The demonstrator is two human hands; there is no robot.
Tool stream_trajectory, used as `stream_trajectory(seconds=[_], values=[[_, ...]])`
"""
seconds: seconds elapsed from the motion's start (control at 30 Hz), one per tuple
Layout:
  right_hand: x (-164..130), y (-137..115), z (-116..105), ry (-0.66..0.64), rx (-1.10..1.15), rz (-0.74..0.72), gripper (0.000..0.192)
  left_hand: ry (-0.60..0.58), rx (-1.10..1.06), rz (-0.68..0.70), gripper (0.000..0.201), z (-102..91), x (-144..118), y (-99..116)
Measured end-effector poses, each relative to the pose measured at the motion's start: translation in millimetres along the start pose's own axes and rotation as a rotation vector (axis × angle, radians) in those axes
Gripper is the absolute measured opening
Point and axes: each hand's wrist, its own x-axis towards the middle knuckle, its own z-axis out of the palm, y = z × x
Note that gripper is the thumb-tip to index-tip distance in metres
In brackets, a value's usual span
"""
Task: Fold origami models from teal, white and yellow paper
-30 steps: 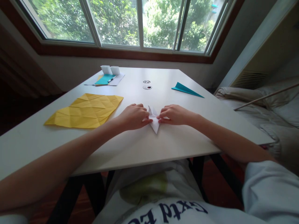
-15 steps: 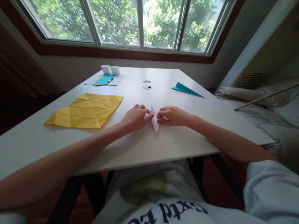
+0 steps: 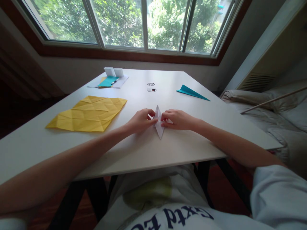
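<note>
Between my two hands a small white folded paper (image 3: 159, 127) lies on the white table (image 3: 134, 150), its pointed ends facing toward and away from me. My left hand (image 3: 142, 120) pinches its left side, thumb on the paper and fingers curled around the edge. On the other side my right hand (image 3: 176, 119) grips the paper with its fingertips. The fingers cover parts of both side edges, so the folds there are hidden.
A creased yellow paper sheet (image 3: 88, 113) lies to the left. A teal folded paper plane (image 3: 192, 92) rests at the right. Farther back are a teal sheet (image 3: 107, 81), a pen (image 3: 115, 81), small white paper boxes (image 3: 118, 72) and a round table insert (image 3: 151, 90).
My left fingers have shifted slightly left and curled more. The far tip of the white paper now stands more exposed and straighter. My right hand has barely moved.
</note>
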Motion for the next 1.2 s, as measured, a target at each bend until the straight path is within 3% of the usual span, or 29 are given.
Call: stream_trajectory(seconds=[0.17,0.6,0.7,0.9,1.2], values=[[-1,0,1,0.016,0.155,0.109,0.027,0.000,-0.249,-0.016,0.027,1.3,1,-1],[4,14,14,0.084,0.801,0.350,0.071,0.065,-0.669,-0.086,0.029,-1.5,-1,9],[7,18,16,0.070,0.954,0.399,0.067,0.058,-0.704,-0.095,0.029,-0.4,-1,10],[9,17,13,0.032,1.207,0.380,0.033,0.044,-0.763,-0.104,0.028,1.6,0,8],[6,12,3,0.016,1.147,0.491,0.030,0.026,-0.764,-0.091,0.032,3.3,1,5]])
